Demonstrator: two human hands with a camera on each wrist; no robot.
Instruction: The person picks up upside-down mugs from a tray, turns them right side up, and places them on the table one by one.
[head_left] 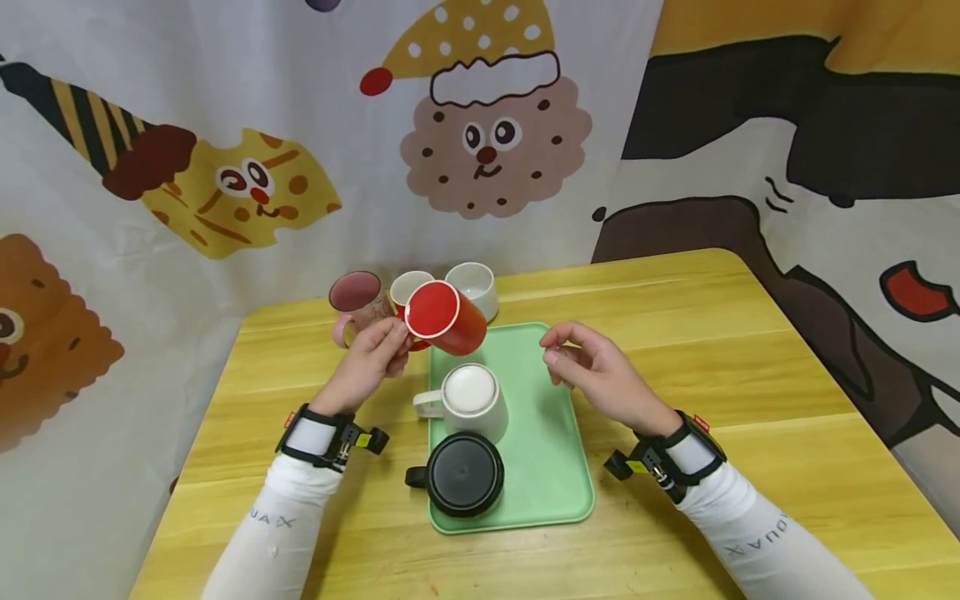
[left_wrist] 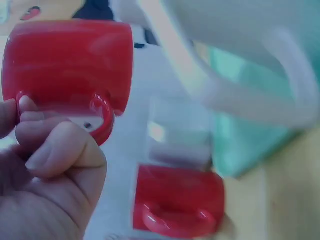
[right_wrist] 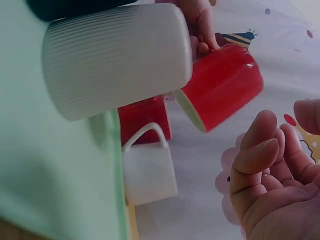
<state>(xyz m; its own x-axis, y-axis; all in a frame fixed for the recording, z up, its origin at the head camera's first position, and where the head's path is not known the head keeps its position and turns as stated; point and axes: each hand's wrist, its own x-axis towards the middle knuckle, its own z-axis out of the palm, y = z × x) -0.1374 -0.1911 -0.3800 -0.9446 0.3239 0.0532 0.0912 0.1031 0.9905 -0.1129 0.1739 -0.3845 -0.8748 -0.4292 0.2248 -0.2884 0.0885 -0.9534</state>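
Note:
My left hand [head_left: 369, 357] holds a red mug [head_left: 461, 323] by its handle, up above the far left part of a green tray [head_left: 551, 467]. The mug is tilted, its mouth facing me and to the left. In the left wrist view my fingers curl through the handle of the red mug [left_wrist: 70, 65]. My right hand [head_left: 596, 373] hovers at the tray's far right edge, fingers loosely bent with nothing in them. On the tray a white ribbed mug [head_left: 472, 400] stands upside down. Nearer me is a black mug [head_left: 465, 473]. Both handles point left.
Behind the tray on the wooden table [head_left: 675, 333] stand a pink mug [head_left: 356, 292], a second red mug [left_wrist: 180, 195], white inside and partly hidden in the head view, and a white mug [head_left: 477, 287]. A printed curtain [head_left: 337, 108] hangs at the table's far edge.

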